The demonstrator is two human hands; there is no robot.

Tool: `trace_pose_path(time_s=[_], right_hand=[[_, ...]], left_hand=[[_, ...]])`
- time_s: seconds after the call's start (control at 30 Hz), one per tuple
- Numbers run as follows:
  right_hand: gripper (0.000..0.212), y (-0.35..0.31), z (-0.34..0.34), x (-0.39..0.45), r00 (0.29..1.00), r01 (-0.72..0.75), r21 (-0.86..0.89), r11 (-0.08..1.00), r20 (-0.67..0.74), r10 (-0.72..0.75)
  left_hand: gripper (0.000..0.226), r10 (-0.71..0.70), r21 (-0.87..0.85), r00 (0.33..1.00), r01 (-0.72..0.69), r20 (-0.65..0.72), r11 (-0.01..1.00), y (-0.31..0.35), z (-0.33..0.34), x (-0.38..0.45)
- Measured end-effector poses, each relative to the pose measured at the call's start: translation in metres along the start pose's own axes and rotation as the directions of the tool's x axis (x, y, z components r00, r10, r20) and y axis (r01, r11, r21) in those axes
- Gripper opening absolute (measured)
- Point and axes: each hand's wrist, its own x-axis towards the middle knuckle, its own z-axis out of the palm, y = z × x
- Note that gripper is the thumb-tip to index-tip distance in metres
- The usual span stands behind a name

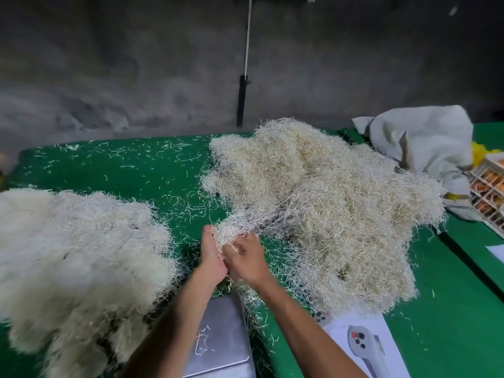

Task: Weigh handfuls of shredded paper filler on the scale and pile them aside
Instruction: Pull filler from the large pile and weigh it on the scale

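A rough grey wall (136,64) stands behind a table covered in green cloth (136,170), which is sprinkled all over with loose pale strands. Two heaps of shredded paper filler lie on the cloth: the large heap (327,203) spreads across the right half, and the second heap (76,255) sits at the left edge, well apart from the first with bare green between them. Both arms reach forward over the scale (218,336), whose flat metal platform (only a few stray shreds lie on it) sits near the bottom centre, between the two heaps. The left hand (211,255) and the right hand (246,259) meet just above the scale's far edge, fingers curled around a handful of filler (231,230) that is still joined by trailing strands to the near-left fringe of the large heap. The left hand cups the clump from its side with the thumb up; the right hand grips it from the other side, knuckles toward the camera. To the right of the scale a white handheld device (362,342) lies on a sheet of paper (381,326). At the far right a crumpled grey sack (420,137) rests on the table, and beside it is a printed box (488,192) with orange panels.
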Motion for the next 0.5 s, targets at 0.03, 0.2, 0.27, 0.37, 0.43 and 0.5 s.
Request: trace_pose_path(time_s=[0.03,0.2,0.27,0.37,0.43,0.5], right_hand=[[0.037,-0.004,-0.002,-0.004,0.999,0.037,-0.042,0.998,0.011,-0.036],[0.033,-0.013,-0.011,-0.018,0.952,0.261,-0.314,0.913,0.242,-0.189],[0.035,-0.018,-0.012,-0.026,0.954,0.246,-0.15,0.958,0.212,-0.212],[0.042,-0.015,-0.008,-0.029,0.983,0.131,0.119,0.984,-0.145,-0.113],[0.037,-0.017,-0.003,-0.031,0.99,0.052,0.123,0.991,-0.137,-0.035],[0.05,-0.022,0.004,-0.034,1.0,-0.012,0.216,0.976,0.005,0.011]], left_hand=[[0.091,0.035,0.01,0.999,-0.035,0.029,0.999,0.003,-0.003,-0.01],[0.105,0.153,0.374,0.98,-0.189,0.124,0.908,0.012,-0.023,-0.027],[0.085,0.294,0.448,0.956,-0.27,0.018,0.852,0.018,-0.035,-0.027],[0.07,0.343,0.438,0.939,-0.302,-0.016,0.847,0.033,-0.049,-0.033],[0.065,0.323,0.47,0.946,-0.29,0.01,0.834,0.039,-0.051,-0.041],[0.049,0.326,0.462,0.943,-0.321,0.071,0.827,0.044,-0.049,-0.052]])
